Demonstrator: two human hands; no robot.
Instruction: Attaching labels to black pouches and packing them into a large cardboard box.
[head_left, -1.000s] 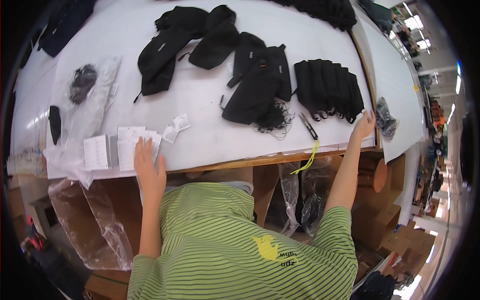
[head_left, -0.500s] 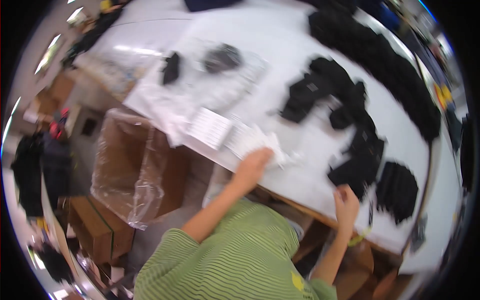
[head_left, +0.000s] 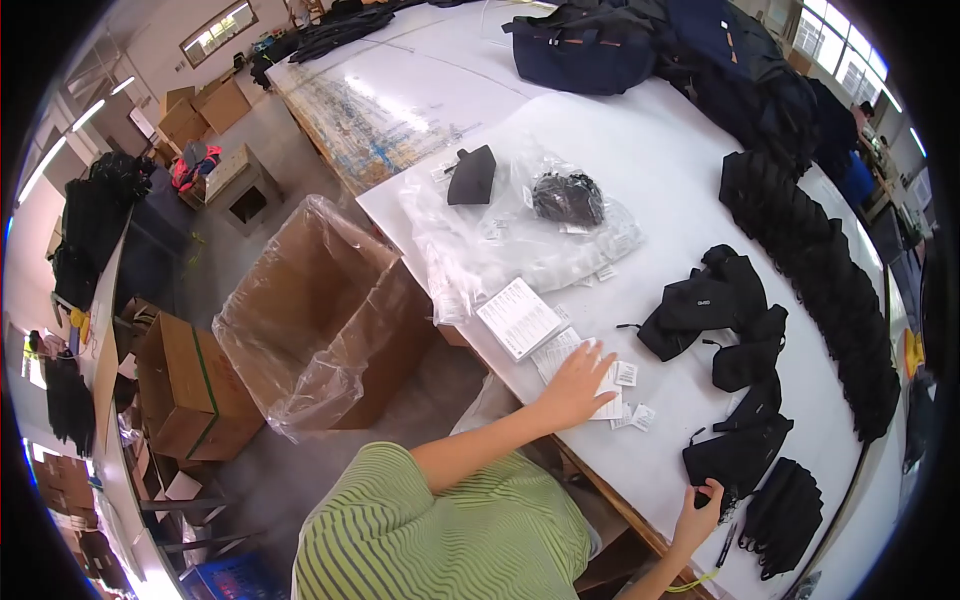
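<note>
My left hand (head_left: 578,387) lies with fingers spread over white paper labels (head_left: 556,350) at the near table edge. Several small white tags (head_left: 634,416) lie loose beside its fingertips. A stack of printed white cards (head_left: 519,318) sits just beyond it. At the right, my right hand (head_left: 697,517) is curled, thumb and forefinger near each other, at the lower edge of a black fabric pouch (head_left: 735,455); what is between the fingers is too small to make out. A thin black tool (head_left: 727,545) and a yellow-green cord (head_left: 697,582) lie near that hand.
More black pouches (head_left: 708,300) are strewn ahead, and a long black row (head_left: 815,290) curves along the right. Clear plastic (head_left: 470,250) covers part of the white table (head_left: 660,200). A plastic-lined carton (head_left: 320,330) stands left. Dark bags (head_left: 580,50) lie at the far side.
The view has swung, so the table sits lower and farther right. My left hand has opened out over the labels. My right hand is now at the black pouch's edge.
</note>
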